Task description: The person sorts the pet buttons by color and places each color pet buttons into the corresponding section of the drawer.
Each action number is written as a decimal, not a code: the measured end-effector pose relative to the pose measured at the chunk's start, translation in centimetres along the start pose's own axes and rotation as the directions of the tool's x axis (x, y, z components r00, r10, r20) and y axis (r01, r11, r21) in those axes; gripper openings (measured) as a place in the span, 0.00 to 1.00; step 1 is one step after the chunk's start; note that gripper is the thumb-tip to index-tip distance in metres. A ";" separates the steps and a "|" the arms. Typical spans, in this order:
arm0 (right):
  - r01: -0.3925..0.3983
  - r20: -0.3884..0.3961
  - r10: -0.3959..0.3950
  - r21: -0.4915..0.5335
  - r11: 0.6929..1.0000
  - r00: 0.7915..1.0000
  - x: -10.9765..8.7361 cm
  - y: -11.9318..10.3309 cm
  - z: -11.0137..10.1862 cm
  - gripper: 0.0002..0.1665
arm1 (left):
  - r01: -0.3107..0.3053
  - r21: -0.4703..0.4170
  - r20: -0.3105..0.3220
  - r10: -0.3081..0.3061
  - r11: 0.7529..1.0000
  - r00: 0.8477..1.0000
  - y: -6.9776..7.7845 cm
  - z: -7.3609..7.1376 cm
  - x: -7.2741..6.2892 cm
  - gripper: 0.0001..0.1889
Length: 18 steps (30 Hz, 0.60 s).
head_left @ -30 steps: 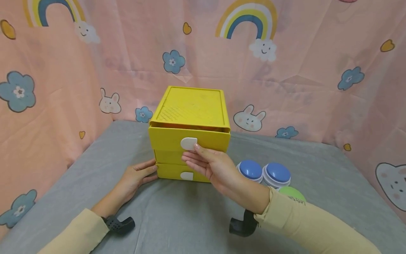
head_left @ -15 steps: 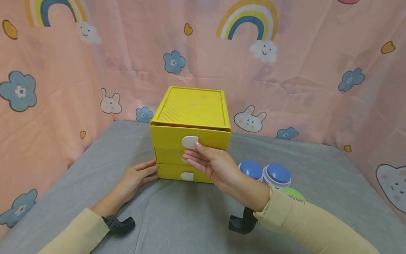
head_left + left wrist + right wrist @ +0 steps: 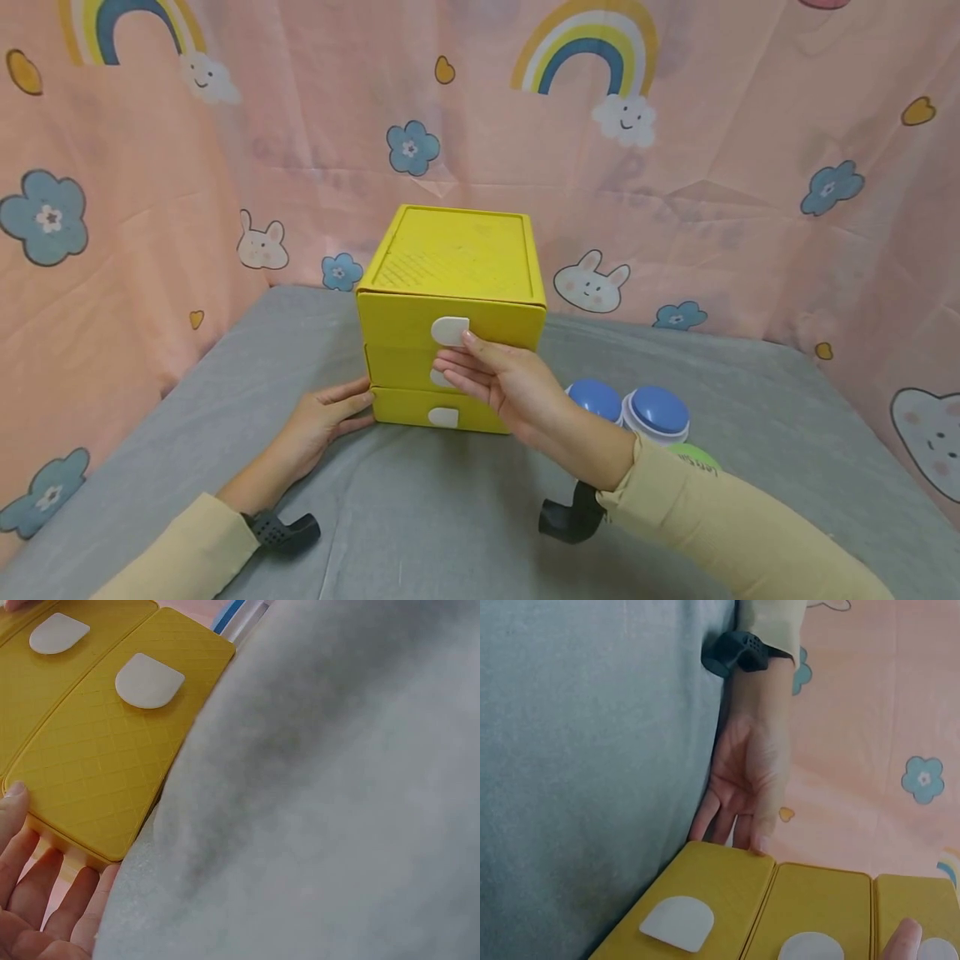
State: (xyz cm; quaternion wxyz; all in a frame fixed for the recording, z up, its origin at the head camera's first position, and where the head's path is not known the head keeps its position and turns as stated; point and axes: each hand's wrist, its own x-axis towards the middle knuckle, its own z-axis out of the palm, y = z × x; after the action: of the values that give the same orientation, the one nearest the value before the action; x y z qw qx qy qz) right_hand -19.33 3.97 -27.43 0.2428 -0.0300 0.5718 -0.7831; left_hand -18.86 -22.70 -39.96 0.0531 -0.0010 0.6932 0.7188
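Observation:
A yellow drawer unit [image 3: 457,250] has three drawers, each with a white rounded tab on its front. My right hand [image 3: 517,387] is at the top drawer [image 3: 397,321], its thumb touching the right edge of the white tab [image 3: 450,332]. Its other fingers extend below, partly covering the middle tab. At the unit's lower left corner, my left hand [image 3: 318,425] touches the bottom drawer [image 3: 112,765]. The left thumb lies by the front edge and the other fingers reach along the side, as the left wrist view shows. The top drawer sits almost flush with the frame.
Two blue-topped round push buttons [image 3: 658,410] with white bases stand right of the unit. A green round top [image 3: 693,455] shows behind my right sleeve. Grey cloth [image 3: 420,517] covers the table, and a pink printed curtain [image 3: 465,183] hangs behind it.
The top drawer has slid inward, closing the dark gap beneath the unit's top panel. My right hand has moved slightly forward with it. My left hand stays in place.

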 end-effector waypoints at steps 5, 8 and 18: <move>0.006 0.008 -0.006 -0.013 1.000 1.000 0.2 0.0 -0.1 0.24 | -0.001 0.002 -0.001 0.001 1.000 1.000 -0.3 -0.1 0.2 0.30; 0.006 0.012 -0.006 -0.019 1.000 1.000 0.2 -0.1 -0.1 0.24 | -0.004 0.001 0.002 0.004 1.000 1.000 -0.4 -0.1 0.2 0.30; 0.003 0.028 -0.003 -0.017 1.000 1.000 0.4 -0.2 -0.3 0.24 | -0.014 -0.004 0.016 0.014 1.000 1.000 -0.2 -0.1 0.0 0.31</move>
State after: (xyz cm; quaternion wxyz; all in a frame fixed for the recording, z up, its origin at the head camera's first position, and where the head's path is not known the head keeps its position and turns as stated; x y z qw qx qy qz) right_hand -19.86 4.16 -27.43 0.2491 -0.0438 0.5748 -0.7782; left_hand -18.85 -22.78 -40.17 0.0534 0.0095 0.6913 0.7205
